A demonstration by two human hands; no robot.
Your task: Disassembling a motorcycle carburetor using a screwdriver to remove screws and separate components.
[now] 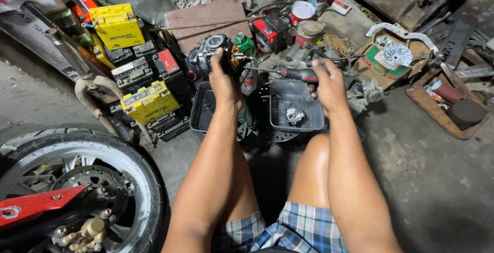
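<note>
At the near left, a motorcycle wheel [77, 181] with a black tire, a brake disc and a red part is seen. Farther back on the left, yellow batteries [117, 25] and black ones are piled against the wall.

In the middle, a small metal engine part [232, 57] is held up by the left hand [222, 80], whose fingers are closed around it. A black tray [200, 111] is seen on the floor just under that hand.

A screwdriver [288, 72] with a red and black handle is gripped by the right hand [329, 86], which is closed around the handle. Its thin metal tip is pointed left at the engine part. A second tray [278, 114], grey, lies under the right hand, and a small metal piece [295, 114] is seen inside it.

Far behind the hands, red and white cans [302, 12] are stood. At the far right, a cardboard box [383, 70] with a shiny finned part [395, 55] in it is found.
</note>
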